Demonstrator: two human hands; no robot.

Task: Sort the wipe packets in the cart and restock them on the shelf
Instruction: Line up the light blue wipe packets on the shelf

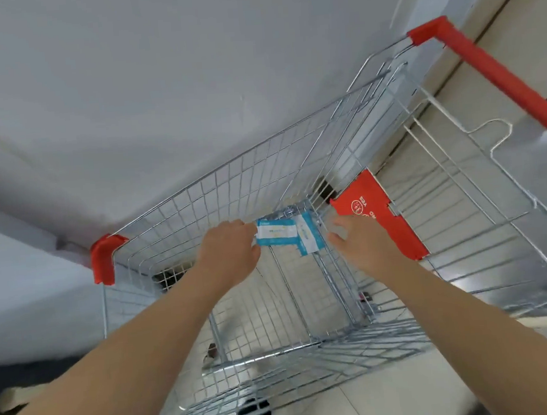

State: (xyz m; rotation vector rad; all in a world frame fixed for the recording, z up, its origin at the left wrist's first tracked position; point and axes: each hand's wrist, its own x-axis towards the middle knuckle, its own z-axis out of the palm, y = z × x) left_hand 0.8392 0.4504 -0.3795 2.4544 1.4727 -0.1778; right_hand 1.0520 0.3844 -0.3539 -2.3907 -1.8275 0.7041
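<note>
Left hand [228, 250] on packet [277, 234] inside cart [231, 186]

Plain grey wall [125, 88] fills top & left; pale glossy floor tiles [363, 406] below, w/ beige strip [528, 7] upper right.

**Two Wipe Packets Low in the Cart**

Two flat blue-and-white wipe packets sat low in the silver wire cart [199, 196], which had red corner caps. The first packet [276, 235] sat roughly level, its left edge pinched by the left grip [228, 248]. The second packet [307, 239] overlapped its right end, tilted on a slant.
</note>
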